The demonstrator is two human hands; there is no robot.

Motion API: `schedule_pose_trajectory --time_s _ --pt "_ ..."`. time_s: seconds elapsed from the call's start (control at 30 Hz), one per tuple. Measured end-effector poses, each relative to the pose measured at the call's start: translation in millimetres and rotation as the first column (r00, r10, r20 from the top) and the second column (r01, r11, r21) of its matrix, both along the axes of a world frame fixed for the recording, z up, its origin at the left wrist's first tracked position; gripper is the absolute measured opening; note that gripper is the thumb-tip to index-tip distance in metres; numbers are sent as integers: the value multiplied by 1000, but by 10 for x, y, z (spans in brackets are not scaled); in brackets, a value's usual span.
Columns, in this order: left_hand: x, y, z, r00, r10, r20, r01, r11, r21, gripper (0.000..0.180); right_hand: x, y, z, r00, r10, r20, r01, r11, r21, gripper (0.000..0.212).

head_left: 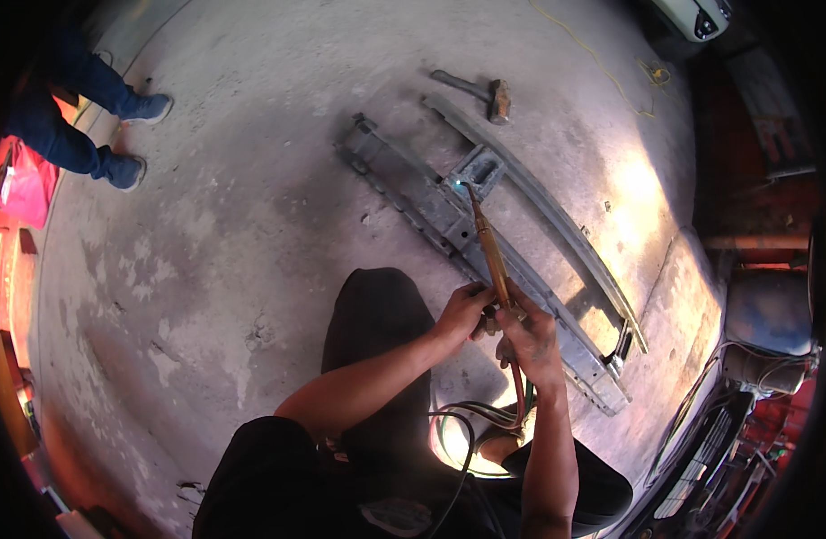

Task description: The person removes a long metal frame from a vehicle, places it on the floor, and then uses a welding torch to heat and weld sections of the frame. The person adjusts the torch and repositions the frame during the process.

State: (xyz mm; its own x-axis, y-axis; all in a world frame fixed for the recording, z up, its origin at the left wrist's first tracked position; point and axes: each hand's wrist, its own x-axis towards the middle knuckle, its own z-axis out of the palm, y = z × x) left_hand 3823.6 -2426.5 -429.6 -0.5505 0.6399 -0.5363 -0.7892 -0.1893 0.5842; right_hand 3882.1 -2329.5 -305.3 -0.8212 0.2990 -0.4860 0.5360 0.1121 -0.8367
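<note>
My right hand point(530, 340) is wrapped round the handle of a long brass gas torch point(490, 251). Beside it, my left hand point(463, 313) has its fingers closed at the torch's lower end, by the valve; the exact grip is partly hidden. The torch points away from me, and a small bluish-white flame point(459, 183) glows at its bent tip. That tip is at a squarish bracket point(478, 171) on a long grey metal car beam point(413, 202), which lies slantwise on the floor. Hoses point(519, 400) run down from the torch toward my legs.
A second, curved metal rail point(557, 211) lies along the beam's right side. Beyond it rests a sledgehammer point(497, 101). A person in jeans point(94, 162) stands at far left. Car parts, including a black grille point(701, 458), line the right side. A yellow cord point(602, 67) crosses the floor.
</note>
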Motion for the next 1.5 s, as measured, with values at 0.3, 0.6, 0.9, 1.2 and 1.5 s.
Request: schedule_pose_trajectory --time_s 0.3,0.6,0.9,1.2,1.5 --pt "-34 3 21 995 -100 -10 100 991 88 29 196 51 82 996 -68 63 64 995 73 66" --pt "-41 25 71 998 -60 -19 61 992 114 23 203 59 23 994 -101 48 100 995 30 66" --pt "69 -94 171 962 -247 -118 264 952 156 24 213 108 86 988 -138 64 136 990 31 66" --pt "148 -97 214 934 -262 -242 311 931 191 22 348 204 30 994 -109 -15 109 994 4 70" --pt "160 -138 160 961 -213 -174 245 951 189 20 283 184 -21 998 -53 -42 54 998 17 68"
